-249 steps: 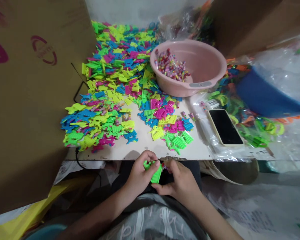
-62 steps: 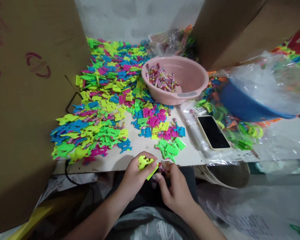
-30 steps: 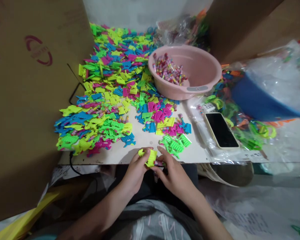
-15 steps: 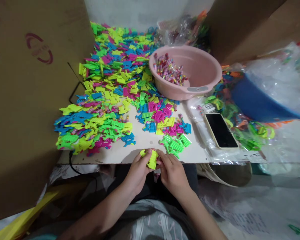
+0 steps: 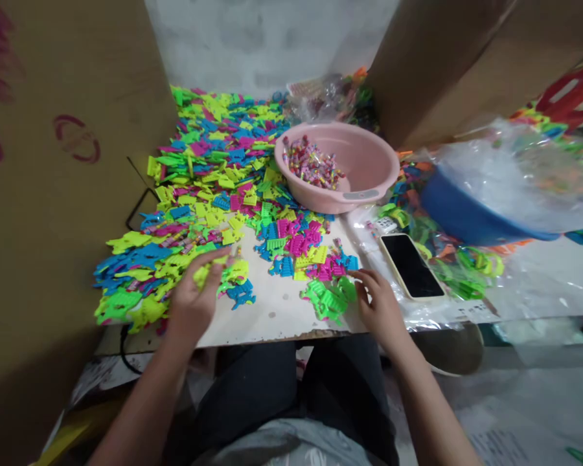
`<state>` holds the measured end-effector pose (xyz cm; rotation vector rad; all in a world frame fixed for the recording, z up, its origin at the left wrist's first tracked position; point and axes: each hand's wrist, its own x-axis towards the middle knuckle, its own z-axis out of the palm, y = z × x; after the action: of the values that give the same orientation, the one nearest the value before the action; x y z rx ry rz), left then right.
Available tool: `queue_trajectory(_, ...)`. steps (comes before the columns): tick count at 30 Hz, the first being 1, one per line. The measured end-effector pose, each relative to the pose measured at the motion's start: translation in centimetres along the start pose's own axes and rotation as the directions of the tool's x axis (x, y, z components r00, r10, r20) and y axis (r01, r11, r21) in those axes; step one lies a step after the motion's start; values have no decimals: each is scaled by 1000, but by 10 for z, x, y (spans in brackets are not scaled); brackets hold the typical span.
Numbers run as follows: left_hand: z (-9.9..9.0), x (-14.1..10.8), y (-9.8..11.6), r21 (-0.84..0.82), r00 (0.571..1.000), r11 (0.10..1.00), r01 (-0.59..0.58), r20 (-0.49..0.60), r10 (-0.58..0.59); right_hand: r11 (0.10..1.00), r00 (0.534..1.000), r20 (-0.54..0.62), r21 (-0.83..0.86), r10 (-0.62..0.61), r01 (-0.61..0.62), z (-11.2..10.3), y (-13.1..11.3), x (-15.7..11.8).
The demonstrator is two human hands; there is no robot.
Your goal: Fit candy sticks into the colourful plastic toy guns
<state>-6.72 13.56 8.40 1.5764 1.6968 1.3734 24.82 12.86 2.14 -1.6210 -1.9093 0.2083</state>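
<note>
My left hand (image 5: 194, 294) is over the near edge of the left heap of small bright plastic pieces (image 5: 140, 259). Its thumb and fingers are closed on a yellow plastic piece (image 5: 202, 276), partly hidden by the hand. On the other side, my right hand (image 5: 379, 307) reaches over the white tabletop (image 5: 267, 317), fingers bent and apart, beside a small cluster of green plastic pieces (image 5: 326, 299). Its fingertips come close to these; whether they touch, I cannot tell. Ridged pink, blue and yellow plastic pieces (image 5: 304, 243) lie just beyond.
A pink basin (image 5: 369, 155) holds small wrapped pinkish items. A phone (image 5: 412, 266) lies on clear plastic bags at the right, near a blue tub (image 5: 461, 213). Cardboard boxes (image 5: 92, 213) stand on both sides; more plastic pieces (image 5: 218, 136) cover the back.
My hands have parted from in front of the table edge. The left has carried the yellow plastic piece to the left heap; the right has moved toward the green pieces. The view has shifted.
</note>
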Motion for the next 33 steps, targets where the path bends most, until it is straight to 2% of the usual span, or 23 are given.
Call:
queue_trajectory(2, -20, 29, -6, 231, 975, 947, -223, 41, 219, 996, 998, 48, -78, 37, -33, -2, 19, 25)
queue_trajectory(4, -35, 52, -12, 525, 951, 798, -296, 89, 295, 993, 995, 85, -114, 47, -37, 2, 29, 53)
queue_trajectory(6, -46, 65, -17, 717, 954, 640, -277, 123, 274, 989, 990, 132, -142, 52, -33, 9, 32, 78)
queue_trajectory(7, -50, 68, -19, 763, 958, 588, -269, 150, 243, 987, 986, 159, -157, 57, -32, 13, 32, 88)
queue_trajectory(10, -59, 66, -24, 788, 951, 533, -308, 270, 152, 979, 971, 227, -201, 74, -28, 26, 31, 107)
queue_trajectory(12, -59, 61, -25, 782, 946, 533, -321, 293, 141, 975, 967, 241, -221, 82, -27, 32, 30, 109)
queue_trajectory(14, -49, 54, -22, 771, 945, 546, -327, 285, 163, 973, 971, 223, -230, 82, -29, 35, 29, 107)
queue_trajectory(16, -27, 45, -15, 726, 931, 585, -361, 314, 185, 974, 982, 173, -225, 74, -33, 36, 29, 104)
queue_trajectory(19, 25, 30, -5, 571, 868, 693, -439, 469, 164, 978, 996, 57, -202, 70, -57, 31, 31, 101)
queue_trajectory(21, 61, 21, -3, 478, 832, 779, -406, 545, 99, 979, 997, -15, -189, 77, -78, 26, 33, 99)
queue_trajectory(24, 97, 12, -9, 478, 857, 815, -329, 514, 45, 983, 997, -53, -171, 64, -73, 21, 34, 96)
queue_trajectory(27, 109, 7, -16, 459, 877, 850, -259, 480, 8, 985, 999, -15, -161, 53, -54, 26, 32, 96)
queue_trajectory(33, 102, 5, -25, 256, 860, 957, -134, 511, -17, 975, 980, 103, -161, 169, -152, 45, 22, 116)
